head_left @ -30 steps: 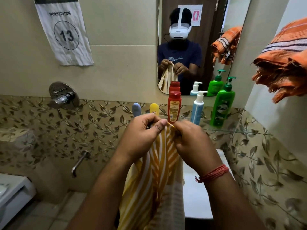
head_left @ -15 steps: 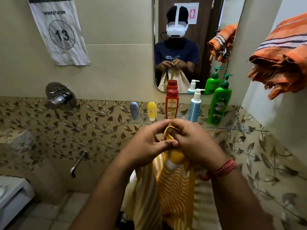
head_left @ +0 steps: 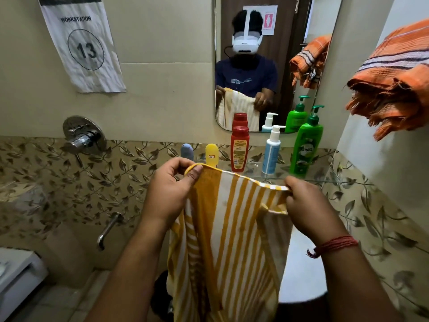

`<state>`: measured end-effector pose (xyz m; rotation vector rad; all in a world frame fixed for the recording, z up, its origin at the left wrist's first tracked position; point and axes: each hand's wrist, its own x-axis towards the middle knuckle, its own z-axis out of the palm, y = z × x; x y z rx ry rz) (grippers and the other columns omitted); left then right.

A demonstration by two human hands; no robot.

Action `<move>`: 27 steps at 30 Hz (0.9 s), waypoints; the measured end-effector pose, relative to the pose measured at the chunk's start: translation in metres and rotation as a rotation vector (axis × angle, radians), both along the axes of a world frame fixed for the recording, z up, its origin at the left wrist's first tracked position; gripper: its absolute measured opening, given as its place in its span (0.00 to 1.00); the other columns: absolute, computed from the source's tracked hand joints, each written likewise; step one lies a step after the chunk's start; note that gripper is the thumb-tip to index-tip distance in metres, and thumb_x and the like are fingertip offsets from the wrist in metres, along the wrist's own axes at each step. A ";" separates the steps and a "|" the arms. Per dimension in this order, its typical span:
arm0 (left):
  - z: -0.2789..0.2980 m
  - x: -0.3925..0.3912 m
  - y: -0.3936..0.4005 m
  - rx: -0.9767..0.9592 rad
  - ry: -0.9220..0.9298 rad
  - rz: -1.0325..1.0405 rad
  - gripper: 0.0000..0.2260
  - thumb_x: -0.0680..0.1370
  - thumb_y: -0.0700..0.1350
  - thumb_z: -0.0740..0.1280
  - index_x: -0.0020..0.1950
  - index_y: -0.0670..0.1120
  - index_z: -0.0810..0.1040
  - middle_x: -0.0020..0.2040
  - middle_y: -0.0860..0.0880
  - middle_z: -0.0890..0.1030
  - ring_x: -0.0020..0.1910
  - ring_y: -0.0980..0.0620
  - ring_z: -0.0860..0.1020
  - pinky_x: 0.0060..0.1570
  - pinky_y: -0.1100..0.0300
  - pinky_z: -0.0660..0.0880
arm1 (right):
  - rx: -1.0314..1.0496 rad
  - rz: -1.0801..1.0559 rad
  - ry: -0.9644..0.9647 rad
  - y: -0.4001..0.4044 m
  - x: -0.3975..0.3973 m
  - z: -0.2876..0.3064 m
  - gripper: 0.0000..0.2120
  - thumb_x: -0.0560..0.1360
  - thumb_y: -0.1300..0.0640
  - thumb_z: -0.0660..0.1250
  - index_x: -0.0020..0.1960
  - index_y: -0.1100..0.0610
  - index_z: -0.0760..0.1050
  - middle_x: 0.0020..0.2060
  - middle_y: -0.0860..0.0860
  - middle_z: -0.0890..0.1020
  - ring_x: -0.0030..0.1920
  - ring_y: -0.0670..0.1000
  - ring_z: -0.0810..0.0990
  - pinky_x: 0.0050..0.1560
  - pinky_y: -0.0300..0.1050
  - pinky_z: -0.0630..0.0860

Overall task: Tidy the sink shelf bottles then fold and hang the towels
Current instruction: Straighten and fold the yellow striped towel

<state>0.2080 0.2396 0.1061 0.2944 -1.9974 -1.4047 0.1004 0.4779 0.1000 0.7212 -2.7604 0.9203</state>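
Observation:
A yellow and white striped towel (head_left: 232, 233) hangs in front of me, stretched by its top edge. My left hand (head_left: 169, 194) pinches its left corner and my right hand (head_left: 306, 205) pinches its right corner. Behind it, on the glass sink shelf (head_left: 308, 175), stand a grey-blue tube (head_left: 187, 151), a yellow tube (head_left: 211, 154), a red bottle (head_left: 240, 148), a white and blue pump bottle (head_left: 271, 154) and a green pump bottle (head_left: 306, 145), all upright in a row. An orange striped towel (head_left: 392, 82) hangs bunched on the right wall.
The white sink (head_left: 301, 266) lies below the towel, partly hidden. A mirror (head_left: 267, 66) hangs above the shelf. On the left wall are a chrome mixer valve (head_left: 82, 135), a spout (head_left: 109, 228) and a paper sign (head_left: 81, 43). A white fixture (head_left: 16, 273) is at lower left.
My hands were together, bunching the towel's top edge. They have moved apart, left and right, and the towel now hangs spread between them.

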 end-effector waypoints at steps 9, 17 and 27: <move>-0.005 -0.016 0.050 -0.014 -0.080 -0.271 0.15 0.73 0.61 0.68 0.58 0.60 0.78 0.53 0.60 0.82 0.53 0.65 0.80 0.44 0.68 0.78 | -0.550 0.430 -0.427 -0.042 0.030 0.027 0.20 0.76 0.65 0.62 0.54 0.40 0.74 0.46 0.55 0.85 0.38 0.53 0.83 0.35 0.52 0.78; -0.007 0.006 0.063 -0.525 -0.035 -0.286 0.22 0.66 0.75 0.68 0.47 0.61 0.70 0.48 0.63 0.73 0.48 0.62 0.74 0.39 0.68 0.75 | -0.605 0.131 -0.266 -0.052 0.023 0.018 0.14 0.76 0.65 0.59 0.50 0.45 0.70 0.45 0.50 0.79 0.44 0.54 0.79 0.42 0.53 0.77; -0.004 0.006 0.059 -0.187 0.008 -0.270 0.07 0.78 0.46 0.72 0.43 0.53 0.77 0.37 0.59 0.79 0.37 0.62 0.77 0.34 0.69 0.72 | -0.472 0.366 -0.284 -0.049 0.029 0.010 0.08 0.82 0.58 0.59 0.54 0.45 0.73 0.49 0.44 0.80 0.51 0.43 0.80 0.50 0.49 0.81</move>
